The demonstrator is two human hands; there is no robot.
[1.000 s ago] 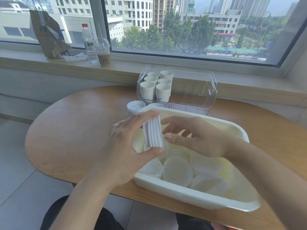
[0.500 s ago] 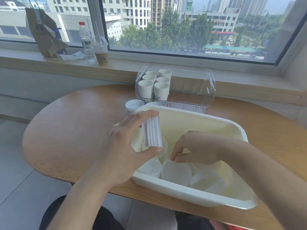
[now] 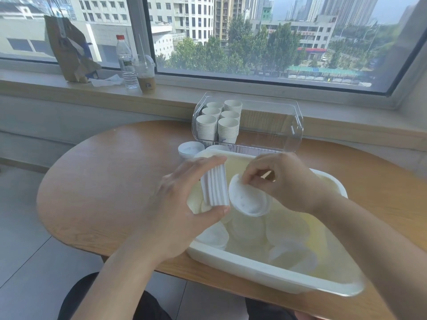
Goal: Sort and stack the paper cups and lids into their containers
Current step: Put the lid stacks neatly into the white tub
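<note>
Our left hand [image 3: 175,211] grips a lid stack [image 3: 214,186] edgewise over the tub's [image 3: 265,271] left rim; our right hand [image 3: 284,181] pinches one lid [image 3: 248,199] just beside it, above loose lids [image 3: 286,229], open tabletop [image 3: 111,176] to the left

A stack of white lids [image 3: 215,187] stands on edge between the left hand's [image 3: 178,218] thumb and fingers, above the white tub [image 3: 265,271]. The right hand [image 3: 284,181] pinches one lid [image 3: 249,196], tilted, just beside the stack. Loose lids [image 3: 286,229] lie in the tub; stacked paper cups [image 3: 218,124] fill the left of the clear bin [image 3: 293,125], with more lids [image 3: 190,151] stacked on the table before it.
</note>
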